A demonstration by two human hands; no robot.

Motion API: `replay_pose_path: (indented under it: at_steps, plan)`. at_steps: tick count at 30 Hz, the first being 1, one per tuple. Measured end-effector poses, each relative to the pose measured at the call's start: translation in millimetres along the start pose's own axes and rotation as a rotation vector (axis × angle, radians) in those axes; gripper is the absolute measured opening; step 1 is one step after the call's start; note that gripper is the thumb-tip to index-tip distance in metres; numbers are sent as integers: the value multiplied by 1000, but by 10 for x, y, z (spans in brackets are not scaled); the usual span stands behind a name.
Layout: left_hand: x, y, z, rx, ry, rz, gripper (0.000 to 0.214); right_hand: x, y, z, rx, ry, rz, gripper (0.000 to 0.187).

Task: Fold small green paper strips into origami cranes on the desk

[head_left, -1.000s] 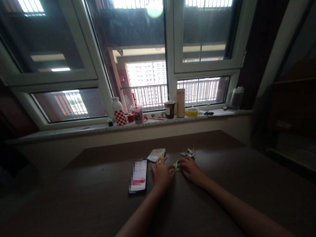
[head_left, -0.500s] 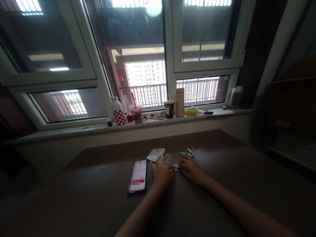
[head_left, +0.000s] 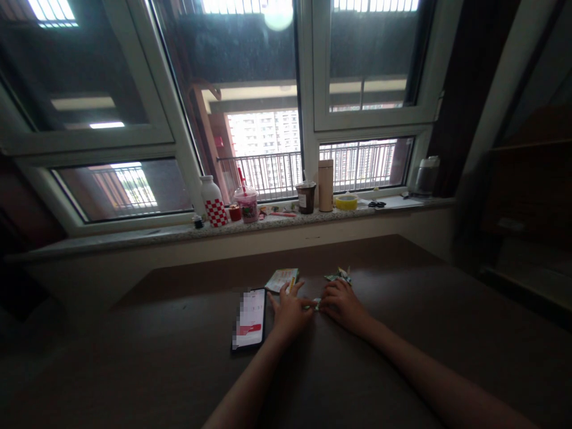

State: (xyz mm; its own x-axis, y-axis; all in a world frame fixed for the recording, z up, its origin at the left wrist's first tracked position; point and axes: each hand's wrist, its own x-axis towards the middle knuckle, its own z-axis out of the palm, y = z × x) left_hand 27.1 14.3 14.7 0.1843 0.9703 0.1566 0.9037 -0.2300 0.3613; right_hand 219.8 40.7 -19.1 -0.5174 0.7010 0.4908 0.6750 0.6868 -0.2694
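Observation:
Between my hands a small piece of folded green patterned paper (head_left: pixel 317 304) lies low on the dark table, mostly covered by fingers. My left hand (head_left: pixel 291 314) grips its left end with thumb and forefinger; the other fingers spread toward a flat pale-green paper packet (head_left: pixel 282 280). On the paper's right end, the curled fingers of my right hand (head_left: pixel 344 307) are closed. Just beyond that hand sits a crumpled-looking folded paper piece (head_left: pixel 340 275) with pointed tips. A phone (head_left: pixel 251 320) with a lit screen rests left of my left wrist.
Along the windowsill (head_left: pixel 268 221) behind the table (head_left: pixel 187 357) stand a red-checked white bottle (head_left: pixel 215 205), a pink drink cup (head_left: pixel 247 205), a dark cup (head_left: pixel 306 196) and a tan flask (head_left: pixel 326 186). A yellow tape roll (head_left: pixel 346 203) and black scissors (head_left: pixel 377 204) lie farther right.
Both hands have shifted very slightly to the left with the green paper between them. The phone, packet and other folded piece stay put.

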Motion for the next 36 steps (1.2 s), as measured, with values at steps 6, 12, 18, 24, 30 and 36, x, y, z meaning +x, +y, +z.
replay_pose_path:
  at_steps: [6,12,18,24,30,36]
  plan:
    - [7,-8,15,-4,-3,-12,17,17,-37,48,-16,-9,87,10]
    - [26,12,53,20,26,-42,15,28,-35,111,21,0,239,12]
    - [42,43,63,4,27,-72,14,36,21,169,56,21,284,12]
    - [61,6,82,-41,13,-101,14,18,10,124,88,40,313,11]
    - [59,10,99,-66,32,-112,14,3,-15,124,44,51,270,8]
    - [65,65,134,-99,48,-160,14,42,-26,191,29,32,380,11]
